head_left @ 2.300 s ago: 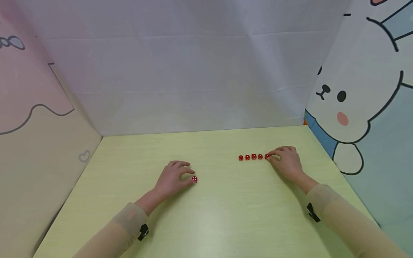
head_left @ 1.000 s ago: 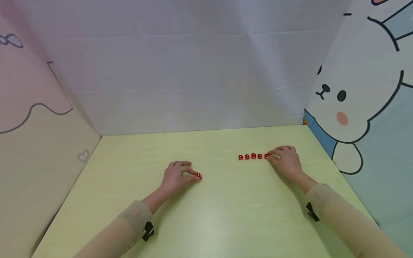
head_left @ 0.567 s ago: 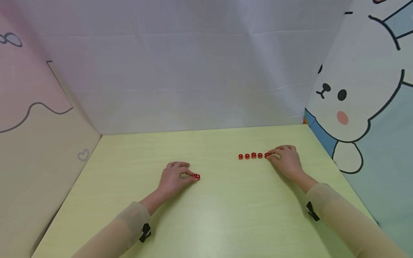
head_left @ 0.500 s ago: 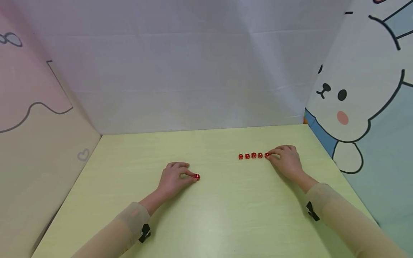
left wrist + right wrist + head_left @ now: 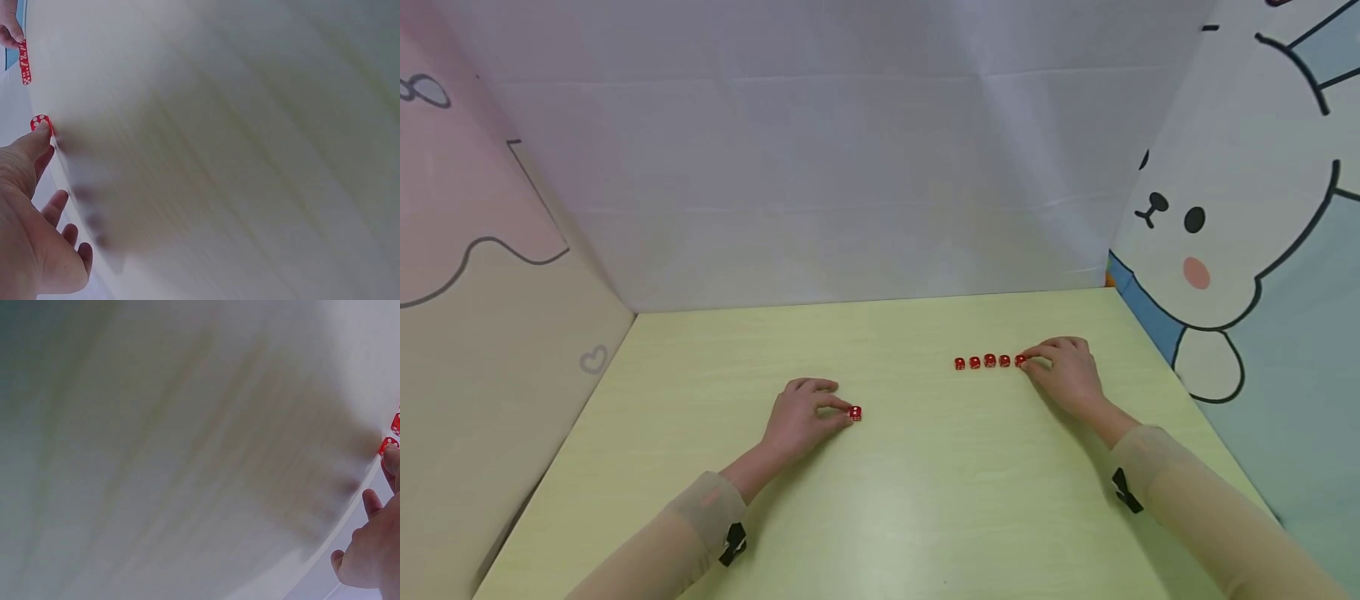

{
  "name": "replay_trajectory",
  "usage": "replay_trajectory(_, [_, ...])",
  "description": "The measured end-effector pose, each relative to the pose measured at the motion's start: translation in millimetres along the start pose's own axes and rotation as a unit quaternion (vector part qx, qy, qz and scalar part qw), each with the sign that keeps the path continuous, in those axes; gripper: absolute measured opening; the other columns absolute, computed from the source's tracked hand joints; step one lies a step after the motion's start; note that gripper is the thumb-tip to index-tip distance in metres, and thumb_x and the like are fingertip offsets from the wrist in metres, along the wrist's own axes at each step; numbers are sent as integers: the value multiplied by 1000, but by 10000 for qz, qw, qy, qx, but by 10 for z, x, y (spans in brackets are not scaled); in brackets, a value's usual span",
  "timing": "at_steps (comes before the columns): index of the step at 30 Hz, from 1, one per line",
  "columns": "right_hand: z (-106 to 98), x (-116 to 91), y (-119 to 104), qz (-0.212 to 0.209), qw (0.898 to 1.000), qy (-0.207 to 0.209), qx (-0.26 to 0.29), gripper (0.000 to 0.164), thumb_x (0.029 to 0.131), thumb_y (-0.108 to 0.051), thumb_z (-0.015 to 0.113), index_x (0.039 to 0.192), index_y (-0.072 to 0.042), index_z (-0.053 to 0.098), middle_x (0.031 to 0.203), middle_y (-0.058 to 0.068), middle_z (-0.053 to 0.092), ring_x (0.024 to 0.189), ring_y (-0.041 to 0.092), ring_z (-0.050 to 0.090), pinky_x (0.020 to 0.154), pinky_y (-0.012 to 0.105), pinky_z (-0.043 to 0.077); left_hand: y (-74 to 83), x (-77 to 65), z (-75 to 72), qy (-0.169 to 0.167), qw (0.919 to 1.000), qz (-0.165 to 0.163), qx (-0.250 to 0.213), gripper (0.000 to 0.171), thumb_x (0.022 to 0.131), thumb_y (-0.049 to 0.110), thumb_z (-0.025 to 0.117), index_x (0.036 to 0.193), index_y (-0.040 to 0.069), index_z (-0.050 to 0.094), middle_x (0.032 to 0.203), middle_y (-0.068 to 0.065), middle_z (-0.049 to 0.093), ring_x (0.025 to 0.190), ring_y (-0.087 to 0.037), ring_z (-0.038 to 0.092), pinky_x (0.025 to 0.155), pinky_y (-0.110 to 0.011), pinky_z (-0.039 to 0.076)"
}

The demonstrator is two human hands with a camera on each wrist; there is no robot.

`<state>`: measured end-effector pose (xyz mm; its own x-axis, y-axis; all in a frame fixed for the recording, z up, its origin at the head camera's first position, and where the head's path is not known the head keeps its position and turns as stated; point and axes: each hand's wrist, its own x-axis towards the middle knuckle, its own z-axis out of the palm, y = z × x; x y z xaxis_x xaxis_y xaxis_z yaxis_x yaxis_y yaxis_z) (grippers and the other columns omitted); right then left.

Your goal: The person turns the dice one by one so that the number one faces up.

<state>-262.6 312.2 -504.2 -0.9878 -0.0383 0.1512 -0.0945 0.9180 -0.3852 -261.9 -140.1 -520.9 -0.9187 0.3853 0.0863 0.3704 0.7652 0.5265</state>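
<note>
Between thumb and index finger, my left hand (image 5: 801,417) pinches a red die (image 5: 856,413) with white dots, low over the table left of the middle. The left wrist view shows the thumb pressed on that die (image 5: 40,121), the other fingers spread apart. Farther back on the right, several red dice (image 5: 990,361) stand in a short row with small gaps. My right hand (image 5: 1066,377) pinches the die (image 5: 1020,361) at the row's right end. In the right wrist view the thumb covers part of this die (image 5: 389,446), and a neighbouring die (image 5: 396,425) shows beside it.
The pale yellow table (image 5: 895,500) reaches back to a whitish cloth wall (image 5: 850,183). A pink and cream panel (image 5: 490,350) borders it on the left. On the right stands a panel (image 5: 1285,350) with a cartoon bear.
My left hand went from a loose hold to a pinch on its die, shifted right, then slightly back left and nearer, turning the die. The right hand and the row stayed put.
</note>
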Motion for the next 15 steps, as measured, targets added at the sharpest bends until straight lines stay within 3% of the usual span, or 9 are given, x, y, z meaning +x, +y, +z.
replay_trajectory(6, [0, -3, -9, -3, 10000, 16, 7, 24, 99, -22, 70, 113, -4, 76, 121, 24, 64, 125, 50, 41, 108, 64, 28, -13, 3, 7, -116, 9998, -95, 106, 28, 85, 46, 83, 103, 25, 81, 137, -3, 62, 133, -36, 45, 109, -58, 36])
replay_trajectory(15, [12, -3, -3, 27, 10000, 7, -6, 24, 99, -23, 69, 113, -5, 77, 122, 24, 64, 125, 50, 41, 106, 64, 29, 64, 48, 54, 22, 9989, -80, 457, 28, 83, 52, 82, 88, 27, 70, 139, -5, 61, 131, -35, 47, 105, -56, 40])
